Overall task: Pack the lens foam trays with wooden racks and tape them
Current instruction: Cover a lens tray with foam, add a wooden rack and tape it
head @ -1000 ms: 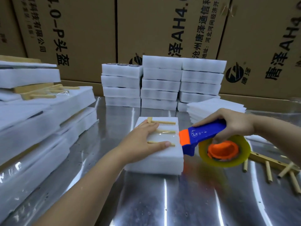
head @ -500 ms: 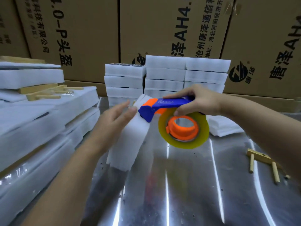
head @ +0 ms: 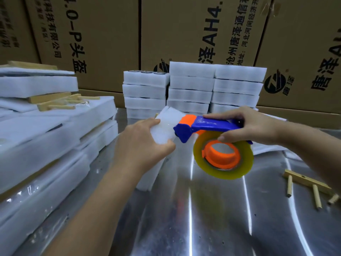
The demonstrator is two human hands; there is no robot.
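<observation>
Foam tray (head: 162, 130) tipped up on end in the middle of the bench (head: 203, 218), lower end resting on the metal, long axis rising away toward the far stacks of trays (head: 191, 85), broad face turned right. Gripped near its top by the left hand (head: 145, 143), fingers curled over the upper edge, forearm reaching in from the lower left. Blue tape dispenser (head: 212, 125) held level, nose pointing left against that face, yellowish tape roll (head: 225, 173) hanging beneath. Clasped round its handle by the right hand (head: 254, 126), thumb pressed on the roll. Loose wooden rack (head: 306, 182) lying flat at the right, well apart.
</observation>
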